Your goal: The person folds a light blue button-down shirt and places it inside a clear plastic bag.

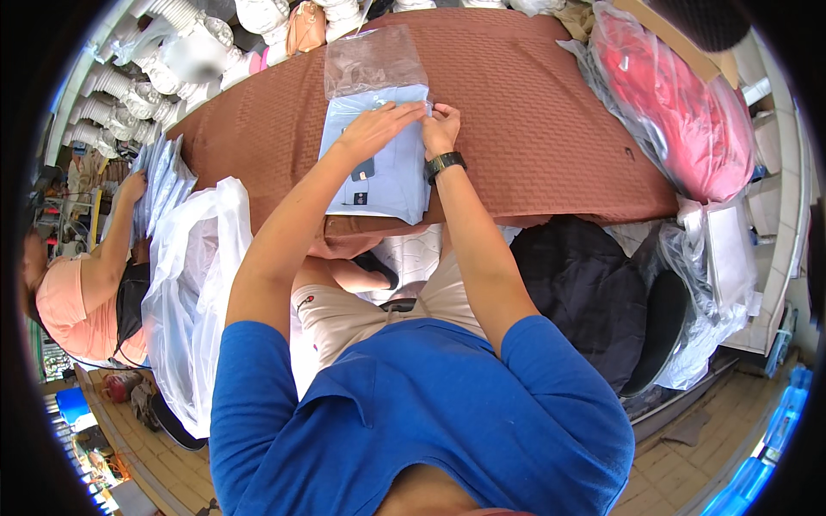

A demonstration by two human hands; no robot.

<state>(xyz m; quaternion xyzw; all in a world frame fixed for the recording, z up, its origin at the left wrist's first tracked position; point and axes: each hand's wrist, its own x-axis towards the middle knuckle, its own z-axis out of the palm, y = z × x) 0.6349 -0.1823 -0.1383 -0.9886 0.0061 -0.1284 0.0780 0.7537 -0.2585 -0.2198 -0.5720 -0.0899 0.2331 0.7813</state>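
A folded light blue shirt [397, 176] lies on the brown-covered table in front of me, inside a clear plastic bag. Dark tags show on the shirt's front. The bag's transparent end [374, 60] stretches flat past the shirt, toward the far side. Across the shirt's far part rests my left hand [379, 127], its fingers extended to the right and close together. My right hand [440, 131], with a dark watch on the wrist, is at the bag's right edge, fingers bent in a pinch on the plastic near the left fingertips.
A brown textured cloth [533, 129] covers the table. Red goods in clear plastic [671, 103] sit at the right end. At left, a person [77, 284] reaches to a stack of packed blue shirts [159, 185], beside a white plastic bag [194, 292]. A black chair [576, 292] stands at right.
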